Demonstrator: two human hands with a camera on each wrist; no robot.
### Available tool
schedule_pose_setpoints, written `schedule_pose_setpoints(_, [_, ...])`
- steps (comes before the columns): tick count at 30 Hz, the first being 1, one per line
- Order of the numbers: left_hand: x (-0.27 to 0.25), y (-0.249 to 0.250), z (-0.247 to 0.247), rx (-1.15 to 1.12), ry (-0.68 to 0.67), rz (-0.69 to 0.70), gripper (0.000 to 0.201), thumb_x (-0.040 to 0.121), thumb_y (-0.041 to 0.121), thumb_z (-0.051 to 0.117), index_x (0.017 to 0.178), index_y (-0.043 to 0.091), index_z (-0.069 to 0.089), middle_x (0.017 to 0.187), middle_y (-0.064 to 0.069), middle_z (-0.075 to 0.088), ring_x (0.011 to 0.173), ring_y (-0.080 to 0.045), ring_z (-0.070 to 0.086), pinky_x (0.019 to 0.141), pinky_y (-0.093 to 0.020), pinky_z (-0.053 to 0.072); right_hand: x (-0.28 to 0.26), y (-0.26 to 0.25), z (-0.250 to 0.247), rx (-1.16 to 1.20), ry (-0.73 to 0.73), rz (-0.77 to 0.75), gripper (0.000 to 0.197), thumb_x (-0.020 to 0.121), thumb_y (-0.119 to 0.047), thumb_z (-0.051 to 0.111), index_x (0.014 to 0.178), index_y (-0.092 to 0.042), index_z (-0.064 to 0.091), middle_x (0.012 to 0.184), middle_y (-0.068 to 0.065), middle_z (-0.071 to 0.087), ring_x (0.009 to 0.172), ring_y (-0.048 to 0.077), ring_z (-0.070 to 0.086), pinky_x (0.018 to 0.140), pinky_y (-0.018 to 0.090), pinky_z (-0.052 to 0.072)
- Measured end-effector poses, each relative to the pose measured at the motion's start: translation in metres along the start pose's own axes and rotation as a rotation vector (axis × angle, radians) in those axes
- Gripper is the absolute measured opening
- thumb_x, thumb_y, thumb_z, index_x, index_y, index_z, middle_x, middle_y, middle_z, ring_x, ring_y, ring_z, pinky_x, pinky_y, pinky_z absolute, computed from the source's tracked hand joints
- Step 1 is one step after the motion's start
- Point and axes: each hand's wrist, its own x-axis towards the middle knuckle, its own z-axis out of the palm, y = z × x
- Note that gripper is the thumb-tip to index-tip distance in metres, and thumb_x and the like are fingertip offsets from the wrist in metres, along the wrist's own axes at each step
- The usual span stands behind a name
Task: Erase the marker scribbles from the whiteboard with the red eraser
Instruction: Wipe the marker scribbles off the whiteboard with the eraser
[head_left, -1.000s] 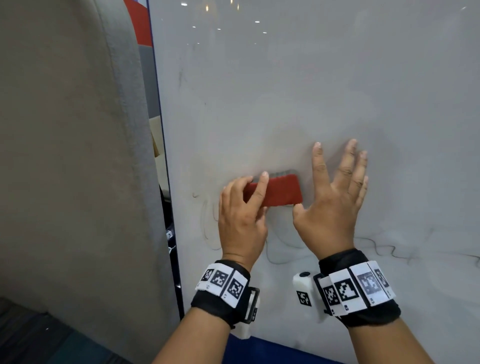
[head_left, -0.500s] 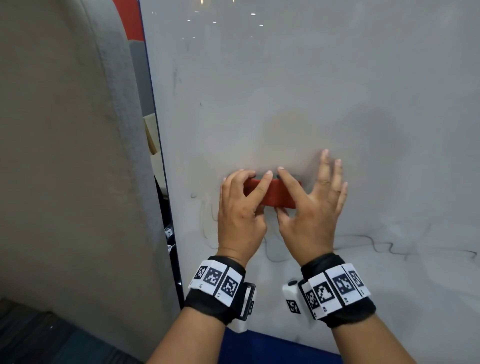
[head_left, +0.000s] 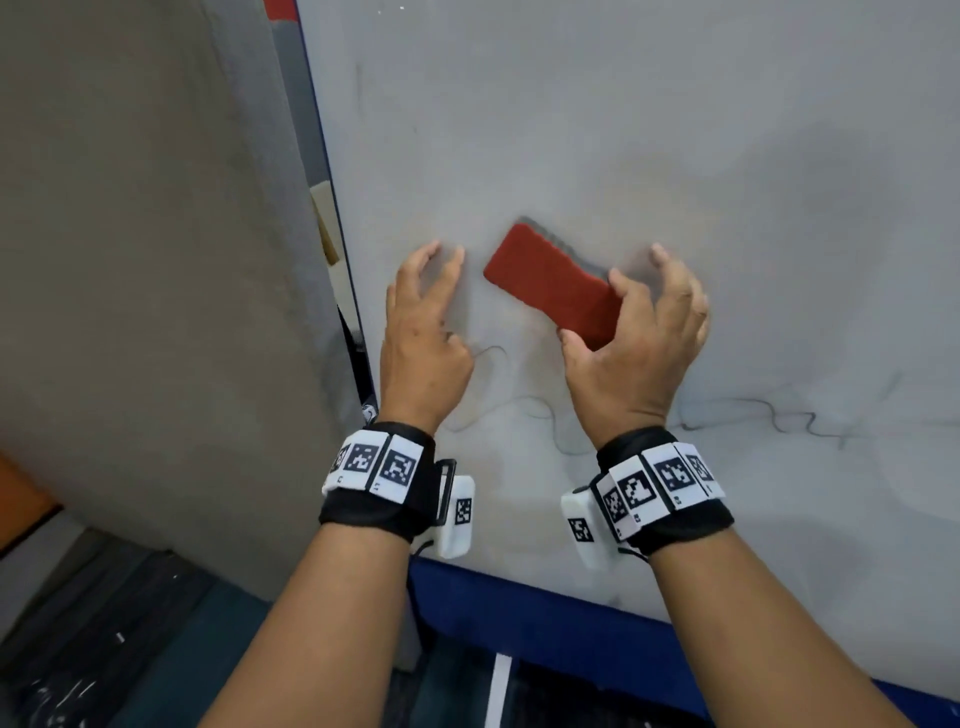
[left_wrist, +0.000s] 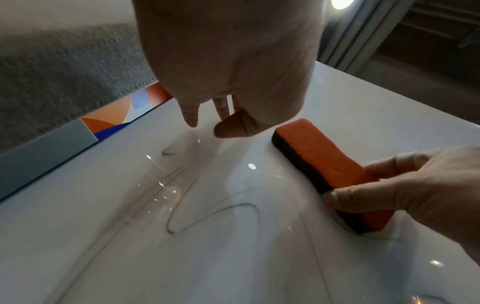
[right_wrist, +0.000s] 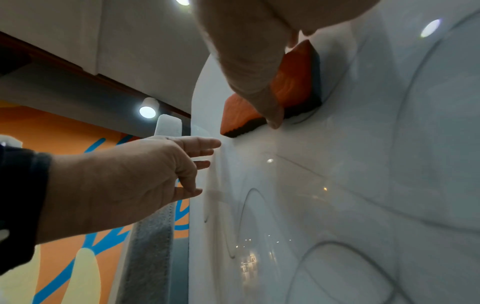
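The red eraser (head_left: 550, 283) lies tilted against the whiteboard (head_left: 675, 156), dark felt side on the surface. My right hand (head_left: 597, 317) grips its lower right end, thumb below and fingers over the top; in the right wrist view the thumb crosses the eraser (right_wrist: 293, 82). My left hand (head_left: 441, 296) hovers open to the left of the eraser, fingers loosely bent near the board and apart from it. Thin black scribbles (head_left: 769, 410) run below the hands, with a loop (left_wrist: 215, 216) under the left hand. Faint grey smears surround the eraser (left_wrist: 319, 162).
A grey fabric panel (head_left: 156, 260) stands close beside the board's left edge. A blue frame (head_left: 519, 597) runs along the board's bottom edge, with dark floor below. An orange and blue mural (right_wrist: 52, 133) shows behind the board.
My left hand has let go of the eraser and drawn away to the left. My right hand has taken hold of the eraser and turned it to a slant, upper end pointing up-left.
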Motion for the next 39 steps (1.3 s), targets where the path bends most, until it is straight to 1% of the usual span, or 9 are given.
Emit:
schedule_pose_setpoints(2, [0.002, -0.005, -0.003, 0.022, 0.008, 0.034, 0.086, 0.064, -0.016, 0.039, 0.142, 0.018, 0.052, 0.148, -0.008, 0.037, 0.135, -0.023, 0.035, 0.111, -0.011, 0.022, -0.004, -0.004, 0.005, 0.026, 0.058, 0.057, 0.061, 0.059, -0.02, 0.084, 0.116, -0.008, 0.064, 0.126, 0.014, 0.055, 0.115, 0.024, 0.04, 0.1, 0.046, 0.04])
schedule_pose_setpoints(4, [0.004, -0.011, -0.006, 0.025, 0.031, 0.037, 0.086, 0.063, -0.016, 0.039, 0.138, 0.022, 0.056, 0.146, -0.006, 0.039, 0.132, -0.024, 0.036, 0.108, -0.017, 0.031, -0.01, -0.01, 0.008, 0.043, 0.085, 0.093, 0.065, 0.061, -0.019, 0.083, 0.122, -0.008, 0.063, 0.118, 0.015, 0.056, 0.106, 0.025, 0.043, 0.093, 0.039, 0.038])
schedule_pose_setpoints(8, [0.005, -0.021, -0.01, 0.027, 0.043, 0.075, 0.084, 0.064, -0.014, 0.04, 0.137, 0.024, 0.058, 0.147, -0.005, 0.039, 0.135, -0.027, 0.035, 0.1, 0.004, 0.014, -0.016, -0.02, 0.014, 0.042, 0.118, 0.155, 0.068, 0.064, -0.025, 0.082, 0.128, -0.019, 0.058, 0.115, 0.01, 0.053, 0.104, 0.028, 0.049, 0.087, 0.04, 0.041])
schedule_pose_setpoints(18, [0.008, -0.037, -0.009, 0.004, 0.054, 0.135, 0.086, 0.064, -0.02, 0.034, 0.14, 0.015, 0.055, 0.15, -0.009, 0.04, 0.14, -0.032, 0.035, 0.106, 0.002, 0.009, -0.024, -0.031, 0.039, 0.052, 0.209, 0.141, 0.058, 0.065, -0.017, 0.079, 0.119, -0.008, 0.058, 0.114, 0.018, 0.053, 0.102, 0.027, 0.045, 0.093, 0.037, 0.04])
schedule_pose_setpoints(24, [0.007, -0.046, -0.01, -0.044, 0.054, 0.14, 0.088, 0.064, -0.016, 0.032, 0.146, 0.013, 0.046, 0.153, -0.005, 0.039, 0.143, -0.025, 0.033, 0.117, -0.015, 0.017, -0.067, -0.042, 0.059, 0.009, -0.05, 0.042, 0.059, 0.065, -0.018, 0.078, 0.117, -0.019, 0.05, 0.113, 0.014, 0.056, 0.099, 0.032, 0.048, 0.089, 0.045, 0.044])
schedule_pose_setpoints(29, [0.003, -0.057, -0.018, -0.142, 0.046, 0.086, 0.096, 0.061, -0.023, 0.03, 0.15, 0.011, 0.037, 0.152, -0.002, 0.04, 0.143, -0.016, 0.033, 0.119, -0.02, 0.021, -0.037, -0.04, 0.057, 0.04, 0.174, 0.082, 0.055, 0.066, -0.018, 0.078, 0.118, -0.01, 0.06, 0.112, 0.017, 0.056, 0.098, 0.031, 0.047, 0.092, 0.036, 0.038])
schedule_pose_setpoints(32, [-0.002, -0.065, -0.017, -0.157, 0.028, 0.073, 0.095, 0.061, -0.025, 0.032, 0.15, 0.009, 0.036, 0.152, -0.005, 0.041, 0.144, -0.017, 0.033, 0.12, -0.023, 0.021, -0.052, -0.052, 0.073, 0.024, 0.105, 0.043, 0.057, 0.067, -0.02, 0.076, 0.12, -0.016, 0.055, 0.114, 0.017, 0.055, 0.097, 0.03, 0.045, 0.088, 0.04, 0.042])
schedule_pose_setpoints(35, [-0.008, -0.068, -0.016, -0.166, 0.009, 0.044, 0.094, 0.065, -0.025, 0.033, 0.152, 0.011, 0.033, 0.154, -0.004, 0.038, 0.145, -0.014, 0.029, 0.119, -0.019, 0.019, -0.088, -0.06, 0.086, -0.017, -0.103, -0.051, 0.058, 0.066, -0.016, 0.077, 0.12, -0.021, 0.056, 0.115, 0.008, 0.05, 0.099, 0.029, 0.044, 0.081, 0.046, 0.047])
schedule_pose_setpoints(39, [-0.014, -0.069, -0.014, -0.184, 0.002, 0.006, 0.098, 0.063, -0.025, 0.032, 0.153, 0.014, 0.028, 0.157, -0.003, 0.034, 0.147, -0.009, 0.022, 0.118, -0.015, 0.014, -0.069, -0.059, 0.083, 0.026, 0.03, -0.031, 0.053, 0.065, -0.014, 0.077, 0.116, -0.021, 0.064, 0.113, 0.006, 0.051, 0.1, 0.028, 0.045, 0.084, 0.043, 0.045])
